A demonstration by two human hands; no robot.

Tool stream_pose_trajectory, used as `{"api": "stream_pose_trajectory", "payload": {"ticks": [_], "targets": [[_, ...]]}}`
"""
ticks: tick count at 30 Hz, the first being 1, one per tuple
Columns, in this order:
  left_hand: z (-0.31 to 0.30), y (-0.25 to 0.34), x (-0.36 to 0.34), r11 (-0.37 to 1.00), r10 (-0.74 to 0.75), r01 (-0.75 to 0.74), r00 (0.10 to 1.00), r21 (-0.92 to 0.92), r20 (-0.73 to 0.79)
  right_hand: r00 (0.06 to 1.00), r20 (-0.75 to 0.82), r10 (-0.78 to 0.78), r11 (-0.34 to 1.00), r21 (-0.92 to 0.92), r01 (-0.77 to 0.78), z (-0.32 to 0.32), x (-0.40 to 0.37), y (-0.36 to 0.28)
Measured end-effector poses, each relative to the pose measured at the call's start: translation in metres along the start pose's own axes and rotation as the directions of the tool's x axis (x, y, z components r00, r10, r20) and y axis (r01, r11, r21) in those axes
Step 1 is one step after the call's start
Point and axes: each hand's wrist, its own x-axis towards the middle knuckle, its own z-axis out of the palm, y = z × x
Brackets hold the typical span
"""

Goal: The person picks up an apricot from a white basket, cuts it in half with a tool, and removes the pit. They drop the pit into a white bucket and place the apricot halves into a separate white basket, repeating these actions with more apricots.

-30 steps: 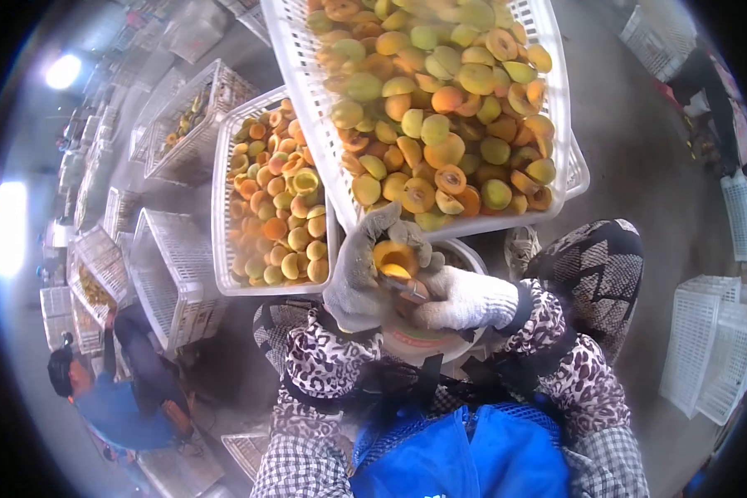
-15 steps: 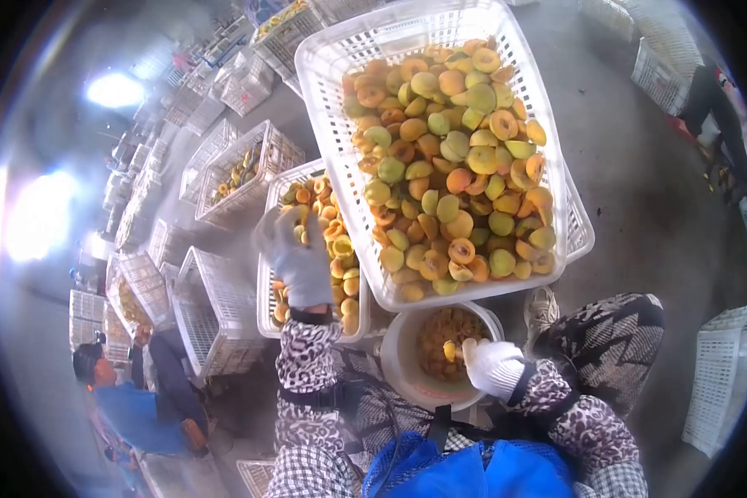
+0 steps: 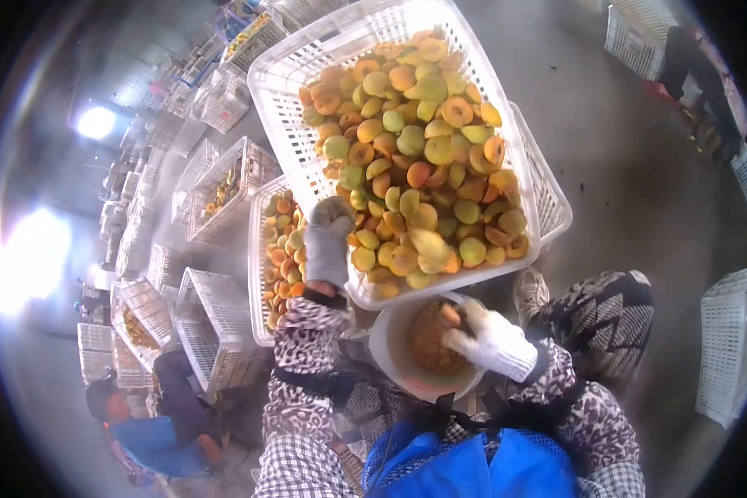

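Observation:
My left hand (image 3: 329, 241), in a grey-white glove, is at the near left rim of a large white crate (image 3: 284, 137). Its fingers curl in beside halved apricots (image 3: 411, 178), yellow, green and orange; whatever they hold is hidden. Over a white bucket (image 3: 388, 344) my right hand (image 3: 491, 342), in a white knitted glove, has its fingers closed around a small orange-brown piece (image 3: 451, 314), blurred. Inside the bucket lie many brown pits (image 3: 432, 344). Partly under the large crate, a second white crate (image 3: 257, 257) holds more apricot halves (image 3: 282, 245).
White crates stand at left, one tipped sideways (image 3: 216, 332) and one with fruit (image 3: 236, 187). Stacked crates (image 3: 726, 349) are at right. A person in blue (image 3: 153, 444) sits lower left; another person's dark sleeve (image 3: 687, 62) shows upper right.
My left hand has moved from above the smaller crate to the large crate's rim. My right hand has shifted slightly up over the bucket. The view has turned a little.

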Motion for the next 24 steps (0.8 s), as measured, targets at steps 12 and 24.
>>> {"api": "stream_pose_trajectory", "payload": {"ticks": [12,24], "targets": [[0.008,-0.059,-0.042,0.544,0.580,-0.648,0.749,0.533,0.319,0.978,-0.125,0.170,0.955,-0.222,-0.194,-0.031,0.047,-0.035],[0.042,-0.068,-0.068,0.309,0.434,-0.621,0.766,0.721,0.474,0.405,-0.230,0.885,0.324,0.929,-0.179,-0.097,0.009,0.213]]}}
